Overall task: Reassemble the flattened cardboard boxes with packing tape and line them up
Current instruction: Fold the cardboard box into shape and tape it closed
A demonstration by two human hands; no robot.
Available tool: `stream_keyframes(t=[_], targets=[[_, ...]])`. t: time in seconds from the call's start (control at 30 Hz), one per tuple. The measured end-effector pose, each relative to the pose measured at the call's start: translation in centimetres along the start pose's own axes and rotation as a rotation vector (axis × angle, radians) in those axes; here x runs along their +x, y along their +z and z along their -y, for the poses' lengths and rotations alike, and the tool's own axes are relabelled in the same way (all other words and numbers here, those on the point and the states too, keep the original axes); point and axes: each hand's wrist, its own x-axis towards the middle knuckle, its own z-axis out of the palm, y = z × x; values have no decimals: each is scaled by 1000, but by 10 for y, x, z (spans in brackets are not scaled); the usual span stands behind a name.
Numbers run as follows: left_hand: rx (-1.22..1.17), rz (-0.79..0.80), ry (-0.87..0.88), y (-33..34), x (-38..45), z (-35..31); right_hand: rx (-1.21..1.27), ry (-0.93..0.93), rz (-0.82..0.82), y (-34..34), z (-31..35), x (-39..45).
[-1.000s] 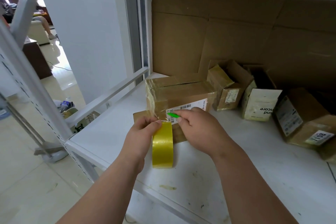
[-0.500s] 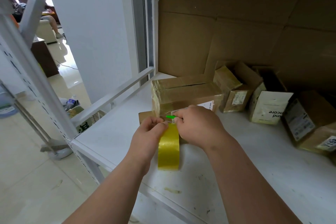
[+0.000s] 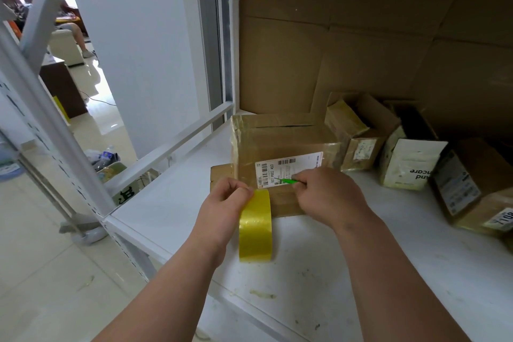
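Note:
A taped brown cardboard box (image 3: 280, 144) with a white barcode label stands on the white shelf (image 3: 361, 272). Right in front of it a roll of yellow packing tape (image 3: 255, 228) stands on edge. My left hand (image 3: 224, 203) pinches the top of the roll where a clear strip runs up to the box. My right hand (image 3: 324, 194) grips a small green tool (image 3: 288, 181) whose tip lies against the label. A flat cardboard piece (image 3: 220, 175) pokes out at the box's lower left.
Several other small boxes (image 3: 358, 130), one white (image 3: 408, 161), stand in a loose row to the right. Flattened cardboard sheets (image 3: 347, 50) lean against the back. The shelf's left edge has a white rail (image 3: 172, 147) and uprights; an upper shelf hangs overhead.
My right hand with the green tool has moved right, away from my left hand, and the barcode label is uncovered again. The tape roll and left hand stay put.

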Motion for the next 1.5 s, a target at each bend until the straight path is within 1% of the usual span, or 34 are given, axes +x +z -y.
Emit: stream_keyframes(t=[0.13,0.27,0.3,0.37,0.4,0.43,0.5,0.53,0.6,0.67,0.77,0.83,0.87,0.97,1.0,1.1,1.2,1.23,1.27,1.33,1.37,1.43,1.5], targets=[[-1,-12,1,2,2,1,65,97,63,21,-23,-2],[-6,-19,-1,3,3,2,-25,160,189,42,-34,-11],[-9,-15,-3,4,3,2,-61,165,184,45,-33,-13],[-8,-11,-4,3,3,3,-94,159,87,45,-29,-12],[-4,-13,-2,3,4,3,-40,159,18,45,-24,-11],[0,-14,3,2,4,3,75,164,-44,43,-19,-10],[7,-11,14,2,3,3,417,182,-105,40,-5,-6],[9,-9,21,2,2,3,603,187,-100,39,3,-5],[27,0,39,1,0,2,914,211,-14,38,19,-3],[53,16,58,-1,-2,2,1068,237,56,43,28,2],[66,38,71,-6,-4,3,1158,255,59,51,35,7],[75,50,74,-8,-4,3,1152,254,36,51,38,8],[79,48,76,-9,-5,4,1092,235,10,50,39,7],[89,63,68,-11,-6,0,749,110,-179,49,45,1],[97,83,56,-12,-6,-1,679,69,-254,51,46,-1],[125,136,62,-15,-5,-5,640,-40,-453,57,51,-11],[242,117,119,-14,-2,-6,640,-79,-578,62,54,-17],[268,104,136,-12,-2,-5,689,-59,-574,62,54,-19],[275,89,156,-11,-3,-4,765,-15,-525,60,55,-21],[297,37,232,-9,-6,-1,958,123,-333,52,54,-22],[330,6,292,-8,-9,-1,1047,179,-261,49,54,-22],[403,-21,419,-9,-13,0,1149,231,-198,44,53,-24],[454,-6,507,-10,-14,0,1160,217,-183,41,54,-27]])
